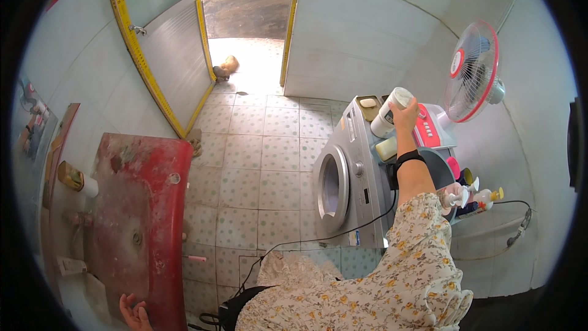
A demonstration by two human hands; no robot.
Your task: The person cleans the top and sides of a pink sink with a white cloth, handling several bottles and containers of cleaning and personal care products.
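Observation:
My right arm reaches forward over the washing machine (361,184). My right hand (405,115) is closed round the upper part of a white cylindrical bottle (383,121) with dark print, tilted above the back of the machine top. Beside the bottle lies a white soap bar (368,103) in a dish, and nearer to me a pale yellow block (386,148). At the lower left, my left hand (135,314) is by the near end of the red washbasin (168,208), its fingers loosely bent and apart, holding nothing.
A pink-rimmed fan (474,73) stands on the right, with a grey basin (436,168) and several pump bottles (487,198) nearer me. A black cable (318,242) crosses the tiled floor (245,178). Ahead, a yellow-framed door (156,55) stands ajar.

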